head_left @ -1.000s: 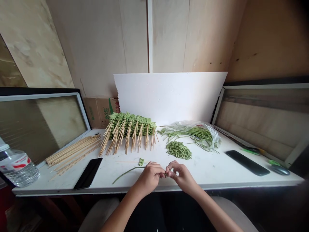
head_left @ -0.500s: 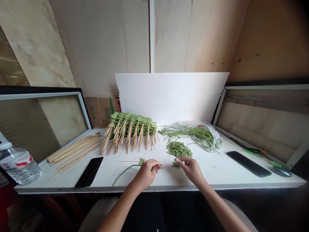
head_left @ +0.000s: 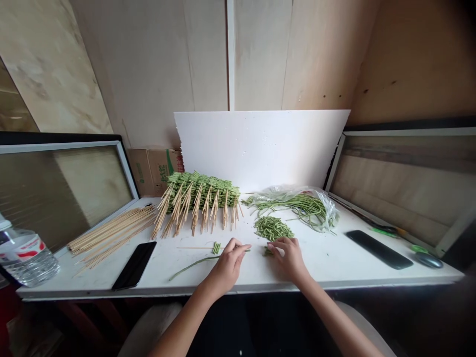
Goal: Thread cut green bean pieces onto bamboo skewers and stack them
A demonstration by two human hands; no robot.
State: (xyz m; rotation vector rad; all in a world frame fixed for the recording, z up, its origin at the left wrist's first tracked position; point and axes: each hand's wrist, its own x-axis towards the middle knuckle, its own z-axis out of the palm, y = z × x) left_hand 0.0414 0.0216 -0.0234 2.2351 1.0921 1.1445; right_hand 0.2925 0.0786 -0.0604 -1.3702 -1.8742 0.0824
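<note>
My left hand (head_left: 228, 265) pinches the near end of a thin bamboo skewer (head_left: 195, 248) that lies on the white table (head_left: 334, 263) with a few short green bean pieces (head_left: 216, 247) threaded on it. My right hand (head_left: 288, 254) rests on the table just right of it, fingers curled over a few cut bean pieces (head_left: 268, 251). A long uncut green bean (head_left: 188, 266) lies left of my left hand. A heap of cut bean pieces (head_left: 273, 228) sits just beyond my right hand.
A stack of finished bean skewers (head_left: 199, 196) lies at the back centre, loose bare skewers (head_left: 111, 233) to the left. A plastic bag of long beans (head_left: 301, 204) sits back right. A black phone (head_left: 134, 265), a water bottle (head_left: 24, 255) and a black remote (head_left: 378, 249) also lie about.
My hands, joined together near the table's front edge a second ago, have parted. The right hand reached to the cut bean pieces; the left moved forward with the skewer.
</note>
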